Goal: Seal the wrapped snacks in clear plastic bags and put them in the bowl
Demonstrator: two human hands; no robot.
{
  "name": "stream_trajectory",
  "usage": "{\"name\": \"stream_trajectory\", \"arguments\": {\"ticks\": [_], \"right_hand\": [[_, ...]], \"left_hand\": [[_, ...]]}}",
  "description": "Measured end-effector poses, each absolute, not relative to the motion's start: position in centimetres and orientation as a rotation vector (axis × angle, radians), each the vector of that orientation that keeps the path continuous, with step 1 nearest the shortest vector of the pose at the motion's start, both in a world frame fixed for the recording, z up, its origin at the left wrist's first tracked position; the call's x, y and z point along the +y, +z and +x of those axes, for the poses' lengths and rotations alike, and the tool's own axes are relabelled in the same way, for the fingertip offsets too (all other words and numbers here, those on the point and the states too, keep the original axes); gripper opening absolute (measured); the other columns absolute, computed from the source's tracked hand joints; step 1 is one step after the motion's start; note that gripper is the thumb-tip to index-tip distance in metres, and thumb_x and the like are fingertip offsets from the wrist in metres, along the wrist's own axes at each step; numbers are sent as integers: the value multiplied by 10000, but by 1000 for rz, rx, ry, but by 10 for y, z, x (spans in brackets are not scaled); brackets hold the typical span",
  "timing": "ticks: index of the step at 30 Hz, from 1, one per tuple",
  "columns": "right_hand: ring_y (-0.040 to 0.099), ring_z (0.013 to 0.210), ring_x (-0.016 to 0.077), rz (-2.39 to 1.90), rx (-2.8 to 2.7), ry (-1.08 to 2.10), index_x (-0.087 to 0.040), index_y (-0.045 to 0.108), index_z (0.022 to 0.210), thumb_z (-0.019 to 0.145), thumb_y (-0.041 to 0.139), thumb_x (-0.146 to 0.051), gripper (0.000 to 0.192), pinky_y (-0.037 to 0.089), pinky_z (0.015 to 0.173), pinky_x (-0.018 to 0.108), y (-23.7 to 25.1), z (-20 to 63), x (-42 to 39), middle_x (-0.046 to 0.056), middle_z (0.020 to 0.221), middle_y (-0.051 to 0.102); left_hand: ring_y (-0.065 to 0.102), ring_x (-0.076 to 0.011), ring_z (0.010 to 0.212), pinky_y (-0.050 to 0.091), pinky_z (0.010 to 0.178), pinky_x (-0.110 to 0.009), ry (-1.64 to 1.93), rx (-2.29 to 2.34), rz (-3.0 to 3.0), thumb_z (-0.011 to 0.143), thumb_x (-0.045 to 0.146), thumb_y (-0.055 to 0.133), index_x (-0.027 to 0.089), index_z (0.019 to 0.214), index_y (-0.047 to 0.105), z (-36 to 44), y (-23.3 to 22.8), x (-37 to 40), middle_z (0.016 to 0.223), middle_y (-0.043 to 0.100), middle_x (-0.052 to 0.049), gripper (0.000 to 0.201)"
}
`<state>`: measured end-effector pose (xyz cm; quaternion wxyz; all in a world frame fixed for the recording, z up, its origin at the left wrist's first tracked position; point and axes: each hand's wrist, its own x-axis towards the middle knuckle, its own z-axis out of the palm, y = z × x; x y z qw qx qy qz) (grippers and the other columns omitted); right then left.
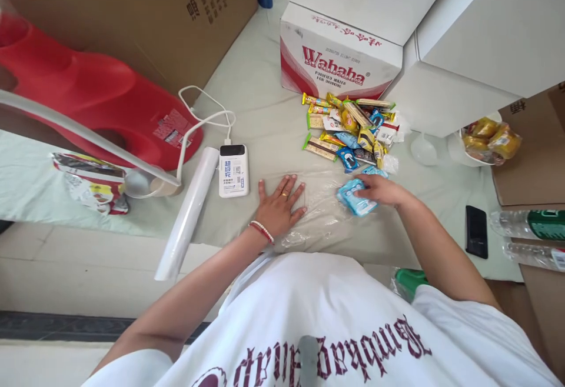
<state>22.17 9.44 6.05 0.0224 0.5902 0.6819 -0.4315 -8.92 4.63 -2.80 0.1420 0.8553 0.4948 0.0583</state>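
Note:
My left hand [281,206] lies flat, fingers spread, on the edge of a clear plastic bag [318,217] spread on the pale green cloth. My right hand [382,190] grips a light blue snack packet [355,197] over the bag's right side. Just beyond the hands lies a pile of wrapped snacks [349,129] in yellow, blue and green wrappers.
A white power bank [233,169] with a cable and a white roll [187,220] lie to the left, beside a red plastic object [92,96]. A Wahaha carton [338,60] stands behind the snacks. A black phone [477,231], water bottles [529,225] and a bowl of snacks [483,140] sit right.

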Motion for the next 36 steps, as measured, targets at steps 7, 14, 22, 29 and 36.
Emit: {"name": "stream_trajectory", "arguments": {"ticks": [7, 14, 22, 29, 36], "right_hand": [[663, 759, 184, 1897, 1960, -1893, -194, 746, 1022, 726, 792, -515, 439, 534, 699, 301, 117, 275, 106, 60, 928, 754], [676, 871, 217, 1140, 2449, -1153, -159, 771, 1048, 785, 778, -174, 264, 509, 805, 291, 95, 151, 129, 61, 940, 760], [574, 1252, 267, 1921, 2533, -855, -164, 624, 1362, 1000, 521, -242, 385, 452, 1089, 369, 41, 191, 89, 165, 1384, 609], [455, 1316, 407, 2572, 2088, -198, -89, 557, 1438, 941, 584, -503, 647, 381, 1137, 527, -9, 273, 65, 240, 1476, 522], [534, 1254, 380, 2453, 2199, -288, -178, 694, 1302, 1000, 445, -387, 444, 433, 1106, 517, -2, 281, 54, 206, 1358, 649]], "left_hand": [[264, -383, 1583, -100, 1179, -799, 162, 1421, 2490, 1005, 637, 425, 253, 1631, 351, -89, -24, 50, 1720, 235, -165, 738], [272, -418, 1575, -34, 1164, -831, 101, 1386, 2533, 1002, 590, 447, 263, 1625, 366, -90, -23, 59, 1723, 233, -168, 708], [264, -375, 1589, 122, 1227, -736, 236, 1308, 2533, 1020, 469, 441, 208, 1629, 352, -118, -19, 57, 1719, 240, -179, 668], [373, -383, 1537, 2, 1209, -780, 252, 1331, 2551, 1050, 392, 421, 326, 1534, 512, -125, -22, 46, 1610, 488, -108, 496], [454, -267, 1501, 194, 1278, -529, 354, 1086, 2729, 985, 137, 479, 430, 1550, 466, -112, -10, 36, 1605, 504, 0, 637]]}}
